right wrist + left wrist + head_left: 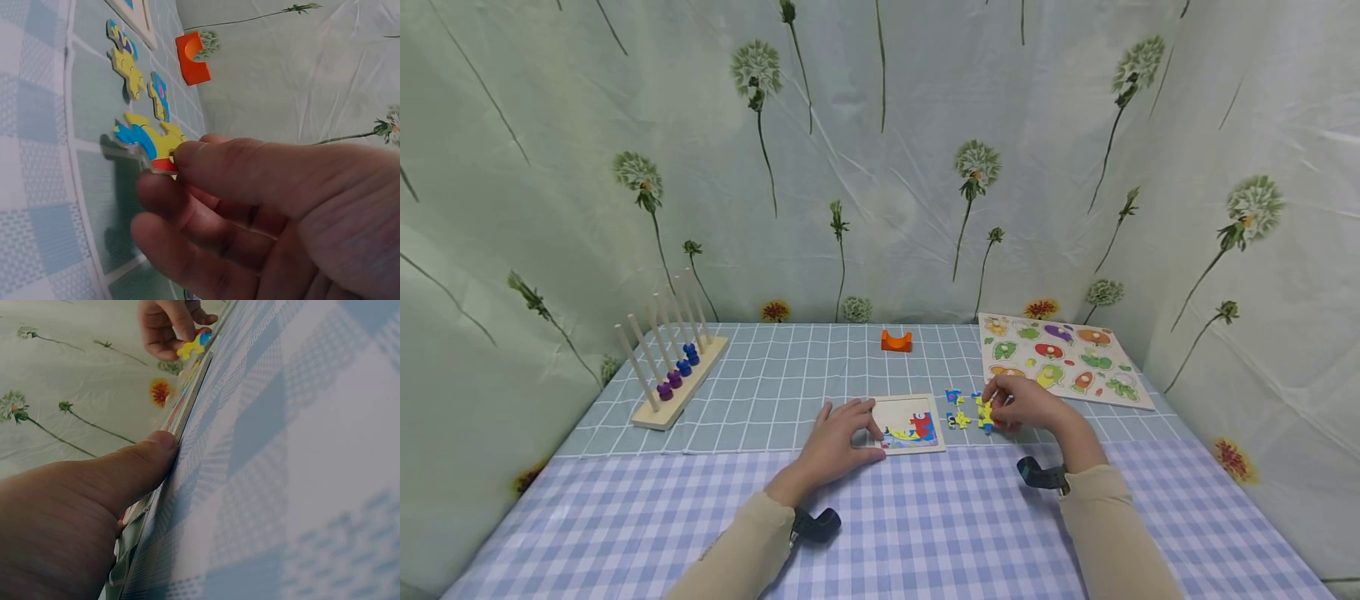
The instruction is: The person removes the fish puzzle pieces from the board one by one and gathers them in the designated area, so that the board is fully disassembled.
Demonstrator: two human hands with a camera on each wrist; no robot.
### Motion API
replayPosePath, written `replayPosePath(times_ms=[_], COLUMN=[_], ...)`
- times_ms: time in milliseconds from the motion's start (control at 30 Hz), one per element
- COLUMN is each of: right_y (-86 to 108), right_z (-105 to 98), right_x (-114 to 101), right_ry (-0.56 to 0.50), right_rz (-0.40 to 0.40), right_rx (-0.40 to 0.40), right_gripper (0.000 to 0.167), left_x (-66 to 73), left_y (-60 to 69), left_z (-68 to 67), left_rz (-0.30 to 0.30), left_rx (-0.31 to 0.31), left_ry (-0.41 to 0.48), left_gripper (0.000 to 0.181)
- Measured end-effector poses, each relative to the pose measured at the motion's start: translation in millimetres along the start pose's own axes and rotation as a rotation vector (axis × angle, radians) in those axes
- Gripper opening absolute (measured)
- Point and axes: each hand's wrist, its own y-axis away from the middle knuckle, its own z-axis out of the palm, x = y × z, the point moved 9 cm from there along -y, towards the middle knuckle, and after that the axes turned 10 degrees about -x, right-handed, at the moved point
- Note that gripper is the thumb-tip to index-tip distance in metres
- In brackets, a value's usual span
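Note:
My left hand [842,442] grips the near left corner of a wooden puzzle tray [938,423], its fingers over the left side. In the left wrist view the thumb of that hand [87,494] lies against the tray's edge. Red, blue and yellow pieces [921,427] fill the tray's near and right part. My right hand [1022,402] pinches a yellow, blue and red piece [155,144] between thumb and fingers, right of the tray. Beside it are other loose pieces [128,70], yellow and blue, on the cloth.
An orange arched block [897,342] stands behind the tray. At the back right lies a vegetable peg board [1056,354]. A wooden base with upright rods [681,383] and blue and purple beads stands at the left. Checked cloth [925,517] covers the front of the table.

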Motion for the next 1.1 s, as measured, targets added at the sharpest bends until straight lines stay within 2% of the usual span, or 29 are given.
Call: replayPosePath(times_ms=[200,633,967,1100], right_y=[0.1,0.9,3.2,0.6], right_z=[1.9,1.7,-4.2,-5.2], right_x=[1.0,2.9,-0.4,-7.4], right_ry=[0.072,0.154,0.198,0.205], right_rz=[-0.012,0.048,0.018,-0.022], right_rx=[-0.013,0.02,0.051,0.067], right_gripper=[0.018,0.017,0.017,0.018], left_x=[-0.5,-0.3,-0.2,-0.4], left_y=[-1.4,-0.1,-0.7,-0.6], left_z=[0.4,1.0,1.3,1.3], left_rz=[0.0,-0.003,-0.007,-0.008], left_rx=[-0.008,-0.012,-0.017,-0.014], left_ry=[-0.004,0.0,-0.004,-0.004], left_gripper=[0.016,0.016,0.016,0.016])
